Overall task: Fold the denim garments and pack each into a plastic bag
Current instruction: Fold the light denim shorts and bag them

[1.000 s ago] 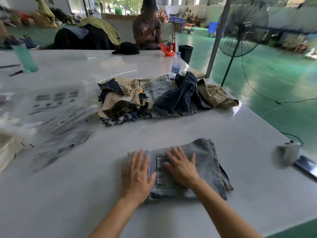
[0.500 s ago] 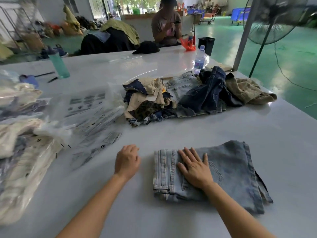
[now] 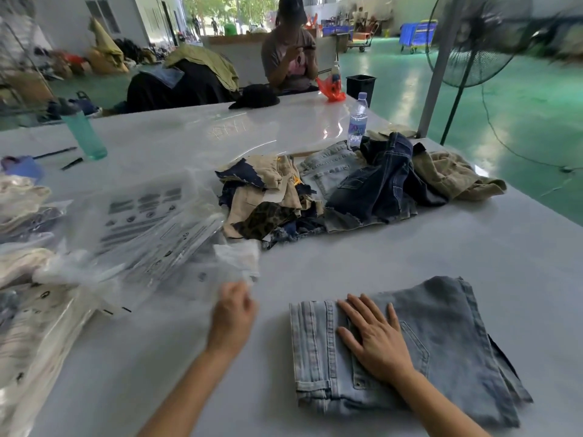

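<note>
A folded light-blue denim garment (image 3: 441, 342) lies on the white table (image 3: 473, 253) near its front edge. My right hand (image 3: 375, 339) rests flat on its left half, fingers spread. My left hand (image 3: 232, 313) is to the left of the garment and pinches the near corner of a clear plastic bag (image 3: 202, 275), which is blurred. A stack of clear printed bags (image 3: 151, 222) lies beyond it. A heap of unfolded denim and khaki garments (image 3: 353, 190) sits in the middle of the table.
Packed bagged garments (image 3: 28, 279) lie at the left edge. A teal bottle (image 3: 83, 134) and a water bottle (image 3: 358, 121) stand farther back. A person (image 3: 290, 48) sits at the far side. A standing fan (image 3: 470, 42) is at the right.
My left hand left the folded denim, moved left and forward, and took hold of a plastic bag's corner. My right hand stayed flat on the garment. The view swung left.
</note>
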A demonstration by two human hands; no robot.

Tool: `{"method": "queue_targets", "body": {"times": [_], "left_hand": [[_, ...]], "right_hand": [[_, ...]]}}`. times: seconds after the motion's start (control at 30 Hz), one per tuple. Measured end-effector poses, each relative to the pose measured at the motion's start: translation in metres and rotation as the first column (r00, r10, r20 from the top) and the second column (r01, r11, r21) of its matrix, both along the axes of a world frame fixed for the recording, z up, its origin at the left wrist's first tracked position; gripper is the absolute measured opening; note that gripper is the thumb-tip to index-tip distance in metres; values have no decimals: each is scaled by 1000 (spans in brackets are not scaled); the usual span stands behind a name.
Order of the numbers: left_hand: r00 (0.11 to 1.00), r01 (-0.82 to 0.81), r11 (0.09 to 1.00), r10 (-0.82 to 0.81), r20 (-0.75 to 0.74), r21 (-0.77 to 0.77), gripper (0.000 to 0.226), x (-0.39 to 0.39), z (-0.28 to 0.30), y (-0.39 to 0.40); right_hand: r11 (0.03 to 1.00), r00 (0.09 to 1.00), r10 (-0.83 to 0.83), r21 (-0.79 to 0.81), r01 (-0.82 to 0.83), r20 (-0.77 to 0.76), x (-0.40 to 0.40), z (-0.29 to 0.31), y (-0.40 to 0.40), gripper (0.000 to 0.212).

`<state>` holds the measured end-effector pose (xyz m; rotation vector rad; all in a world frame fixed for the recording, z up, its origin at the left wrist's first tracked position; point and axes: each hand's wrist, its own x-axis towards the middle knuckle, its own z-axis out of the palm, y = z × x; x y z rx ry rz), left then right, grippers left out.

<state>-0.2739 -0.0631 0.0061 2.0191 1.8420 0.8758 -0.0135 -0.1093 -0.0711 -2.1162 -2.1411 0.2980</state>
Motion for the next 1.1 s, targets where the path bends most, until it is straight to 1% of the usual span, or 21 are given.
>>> {"method": "queue_targets", "body": {"times": [0.07,0.13,0.17,0.23,0.27,0.3,0.33,0.4,0.47,0.53,0.57,0.63,0.67,0.77,0.83,0.9,0.93,0.97,1.0,1.03,1.1], "left_hand": [[947,283,959,-282,153,14,39,58,29,-35],[804,522,852,-508,310,43,36,101,62,-65],[695,617,784,-581,424,63,34,115,80,-79],[380,802,589,-633,674,101,36,123,118,-99],[238,856,499,-613,753,135,40,117,135,-104],[154,868,464,-594,790,180,42,107,150,-105],[117,841,489,-581,805,230,43,93,163,-104],[92,703,632,-536,839,326,40,62,178,-97],[120,516,789,-454,883,335,40,22,179,-85],[244,375,902,-319,916,214,40,-27,164,-70],[369,297,944,-250,895,141,39,-57,153,-63],[656,71,997,-66,752,25,43,-119,127,-55],[739,-32,999,40,673,-24,49,-150,113,-55],[853,-299,944,330,405,-142,51,-217,67,-59],[861,-489,861,502,75,-141,37,-234,40,-63],[759,-629,777,602,-248,-40,37,-221,21,-72],[709,-648,759,629,-319,57,37,-201,22,-78],[717,-632,767,634,-289,113,34,-173,25,-83],[791,-563,817,577,-206,125,25,-139,31,-89],[893,-432,898,439,-95,90,15,-100,36,-93],[987,-136,978,147,58,-160,19,-24,34,-97]], "right_hand": [[1000,1000,15,-20,-15,17,-2,4,-3,61],[999,990,14,-29,-18,-140,-2,12,-6,60],[999,962,11,-31,-20,-273,-2,17,-7,59],[996,902,12,-76,-49,-431,-4,33,-10,60],[994,856,-9,-100,-50,-517,-5,42,-13,60],[991,781,-54,-128,-33,-622,-6,51,-16,60],[988,685,-107,-153,-7,-721,-7,60,-18,62],[980,443,-196,-196,46,-875,-9,73,-25,68],[965,112,-258,-262,-17,-960,-13,78,-28,81],[951,-136,-301,-287,-111,-944,-19,82,-28,72],[948,-196,-315,-298,-110,-929,-22,82,-27,74],[940,-218,-338,-341,-22,-916,-24,81,-23,90],[934,-240,-345,-357,6,-907,-24,80,-20,89],[910,-363,-388,-414,-7,-847,-28,83,-13,77],[899,-309,-417,-437,-4,-855,-39,83,-10,74],[894,-153,-435,-446,39,-887,-54,79,-8,65],[890,-65,-444,-448,81,-894,-62,75,-6,61],[888,9,-448,-443,125,-894,-70,71,-4,57],[887,73,-447,-431,164,-892,-77,67,-2,52],[891,125,-438,-411,195,-890,-83,64,0,47],[895,197,-425,-376,241,-884,-92,59,4,40]]}}
